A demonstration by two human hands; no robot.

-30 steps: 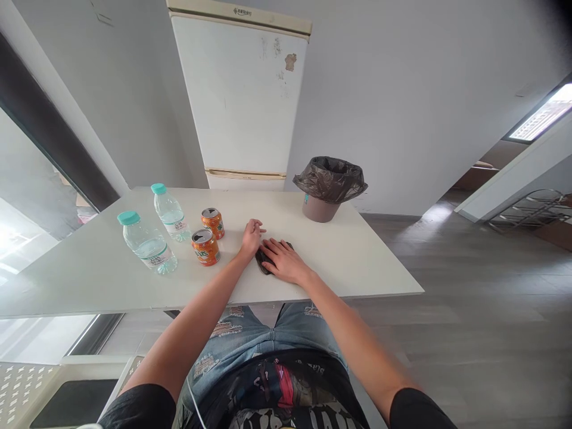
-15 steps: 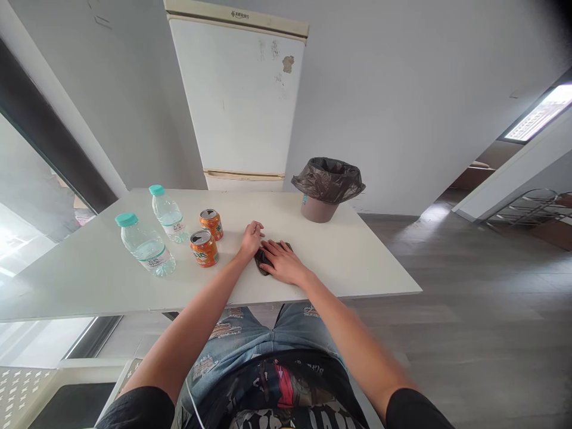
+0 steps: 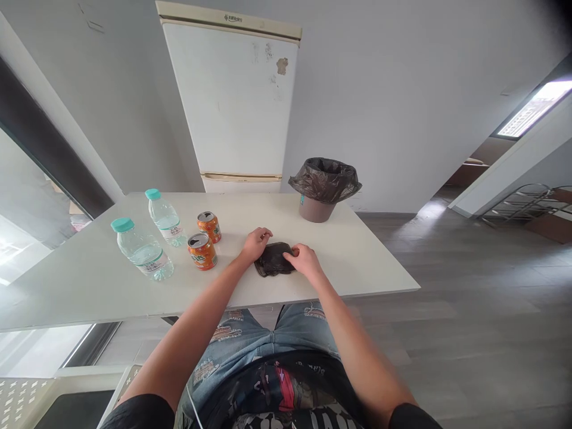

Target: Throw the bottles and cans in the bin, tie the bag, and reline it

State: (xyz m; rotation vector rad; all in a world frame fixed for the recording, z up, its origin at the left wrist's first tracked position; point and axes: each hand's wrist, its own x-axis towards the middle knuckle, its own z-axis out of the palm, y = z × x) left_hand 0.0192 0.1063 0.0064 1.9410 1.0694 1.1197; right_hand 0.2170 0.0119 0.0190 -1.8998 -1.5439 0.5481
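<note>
A crumpled dark plastic bag (image 3: 273, 261) lies on the white table (image 3: 348, 262) near its front edge. My left hand (image 3: 255, 242) rests at the bag's left side with curled fingers touching it. My right hand (image 3: 304, 259) pinches the bag's right edge with closed fingers. Both hands flank the bag, which now shows between them.
Two orange cans (image 3: 202, 251) and two water bottles with teal caps (image 3: 138, 248) stand on the table's left. A small bin lined with a dark bag (image 3: 322, 186) sits at the back right. A white fridge (image 3: 232, 101) stands behind the table.
My right hand has slid off the top of the bag to its right edge and closed on it. The left hand moved closer to the bag. The bag now shows more fully.
</note>
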